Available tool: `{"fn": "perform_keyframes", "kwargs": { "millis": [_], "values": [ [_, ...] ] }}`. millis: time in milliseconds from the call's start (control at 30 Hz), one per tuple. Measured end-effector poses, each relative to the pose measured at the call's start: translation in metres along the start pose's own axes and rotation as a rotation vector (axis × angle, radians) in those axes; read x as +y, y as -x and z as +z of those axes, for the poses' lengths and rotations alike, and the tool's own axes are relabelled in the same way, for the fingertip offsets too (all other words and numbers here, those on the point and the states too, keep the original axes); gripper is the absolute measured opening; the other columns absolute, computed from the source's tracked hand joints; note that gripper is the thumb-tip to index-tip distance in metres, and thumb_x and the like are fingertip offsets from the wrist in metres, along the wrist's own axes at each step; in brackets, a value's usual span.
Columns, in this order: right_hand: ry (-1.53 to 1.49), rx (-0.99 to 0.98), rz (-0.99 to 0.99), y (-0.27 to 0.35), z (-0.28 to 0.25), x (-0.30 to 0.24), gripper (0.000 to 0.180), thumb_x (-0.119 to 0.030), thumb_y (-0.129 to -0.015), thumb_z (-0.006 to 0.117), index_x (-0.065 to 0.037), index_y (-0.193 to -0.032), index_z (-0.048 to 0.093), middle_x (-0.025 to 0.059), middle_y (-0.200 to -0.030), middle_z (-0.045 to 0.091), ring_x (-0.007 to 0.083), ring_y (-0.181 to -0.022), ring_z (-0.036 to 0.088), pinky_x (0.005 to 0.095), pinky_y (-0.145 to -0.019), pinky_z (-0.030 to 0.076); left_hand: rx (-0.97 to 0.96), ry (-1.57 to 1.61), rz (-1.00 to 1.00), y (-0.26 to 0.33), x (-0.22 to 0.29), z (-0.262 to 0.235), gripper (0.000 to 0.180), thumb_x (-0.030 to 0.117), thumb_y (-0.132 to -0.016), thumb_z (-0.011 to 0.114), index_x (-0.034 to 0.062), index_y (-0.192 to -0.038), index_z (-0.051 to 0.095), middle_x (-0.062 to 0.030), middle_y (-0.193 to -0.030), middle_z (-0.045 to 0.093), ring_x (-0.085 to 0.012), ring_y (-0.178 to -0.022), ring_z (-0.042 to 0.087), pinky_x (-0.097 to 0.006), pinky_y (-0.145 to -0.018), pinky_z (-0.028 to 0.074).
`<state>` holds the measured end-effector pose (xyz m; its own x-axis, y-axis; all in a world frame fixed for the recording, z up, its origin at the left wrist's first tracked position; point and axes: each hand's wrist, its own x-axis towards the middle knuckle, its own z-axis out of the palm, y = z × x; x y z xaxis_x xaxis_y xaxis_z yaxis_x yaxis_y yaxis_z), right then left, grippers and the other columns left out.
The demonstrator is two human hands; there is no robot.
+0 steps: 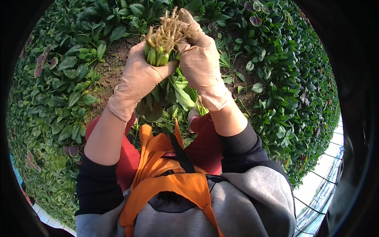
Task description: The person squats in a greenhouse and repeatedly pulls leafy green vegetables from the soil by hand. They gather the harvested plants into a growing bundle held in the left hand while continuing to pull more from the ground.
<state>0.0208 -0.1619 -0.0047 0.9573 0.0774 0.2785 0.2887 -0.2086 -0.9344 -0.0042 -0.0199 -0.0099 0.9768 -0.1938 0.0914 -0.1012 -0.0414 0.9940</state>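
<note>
Big picture first: leafy greens (51, 91) carpet the bed all round, a few purple-red leaves mixed in, w/ a bare soil patch (114, 63) opening up right behind the bunch of greens (166, 75), which is our landmark.

Below the bunch, nearer the camera: grey hoodie, orange apron straps (158, 158), red trousers. Person looks to be crouched over the row.

Now the bunch itself: held up mid-frame, roots up, leaves hanging down toward the knees. Pale green stems packed tight, dark floppy leaves beneath.

Left hand (138, 77), in a pale rubber glove, is wrapped round the stems from the bunch's left side, clenched just under the root crowns. That's the sensible hold imo: stems are the firm part, bundled they'll take a squeeze. Leaves below are soft, bruise easy, would tear if grabbed.

Right hand (199, 59), also gloved, sits on the bunch's right and over its top, fingers closed in the root tuft (169, 29).

Roots: tan, stringy, tangled, prob. gritty w/ soil. Thin, so they'd snap under a pull.

Weight-wise, looks light, a one-hand load. Damp stems plus smooth glove could slip, so a full wrap beats a pinch.
</note>
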Motion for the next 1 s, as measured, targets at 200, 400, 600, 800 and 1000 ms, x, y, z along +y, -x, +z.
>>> {"fn": "perform_keyframes", "kwargs": {
  "millis": [200,400,600,800,1000],
  "values": [
    [-0.376,-0.077,0.256,0.002,-0.008,-0.012,0.035,-0.021,-0.098,0.058,0.002,-0.124,0.061,0.0059,-0.106,0.07,0.0095,-0.096,0.062,0.0228,-0.086,0.049,0.032,0.065,0.054,-0.002,-0.01,0.009,0.042,0.004,-0.076,0.078,0.0028,-0.115,0.064,-0.0028,-0.106,0.07,-0.0099,-0.095,0.064,-0.026,-0.085,0.052],
    [-0.438,-0.153,0.134,0.003,-0.009,-0.005,0.032,-0.017,-0.101,0.05,0.001,-0.127,0.058,0.0078,-0.113,0.068,0.0126,-0.103,0.061,0.0247,-0.093,0.046,0.095,0.179,0.056,-0.002,-0.017,0.022,0.044,0.001,-0.076,0.079,0.0042,-0.117,0.063,-0.0012,-0.108,0.069,-0.0091,-0.096,0.064,-0.026,-0.085,0.052],
    [-0.394,-0.114,0.038,0.0,0.004,0.002,0.034,-0.027,-0.1,0.052,-0.012,-0.129,0.061,0.0205,-0.126,0.061,0.0426,-0.136,0.038,0.0392,-0.115,0.028,0.229,0.026,0.092,-0.003,-0.017,0.019,0.039,-0.003,-0.073,0.078,0.0006,-0.11,0.065,-0.0034,-0.101,0.07,-0.0094,-0.088,0.064,-0.026,-0.078,0.052],
    [-0.217,0.05,-0.114,0.021,0.011,-0.001,0.054,-0.038,-0.102,0.046,-0.004,-0.144,0.041,0.0277,-0.142,0.045,0.0517,-0.14,0.024,0.0449,-0.115,0.025,0.3,0.144,0.138,-0.016,-0.019,0.012,0.031,-0.002,-0.079,0.074,0.0002,-0.109,0.066,-0.0035,-0.101,0.07,-0.0094,-0.086,0.063,-0.026,-0.078,0.051],
    [-0.376,-0.04,0.006,-0.012,-0.064,0.046,0.045,-0.033,-0.099,0.059,-0.002,-0.13,0.058,0.0076,-0.114,0.069,0.0087,-0.102,0.06,0.0227,-0.09,0.046,0.265,0.043,0.053,-0.015,-0.005,0.017,0.037,-0.007,-0.081,0.071,-0.0041,-0.117,0.062,-0.0076,-0.1,0.069,-0.0154,-0.086,0.066,-0.029,-0.083,0.054]
  ]
}}
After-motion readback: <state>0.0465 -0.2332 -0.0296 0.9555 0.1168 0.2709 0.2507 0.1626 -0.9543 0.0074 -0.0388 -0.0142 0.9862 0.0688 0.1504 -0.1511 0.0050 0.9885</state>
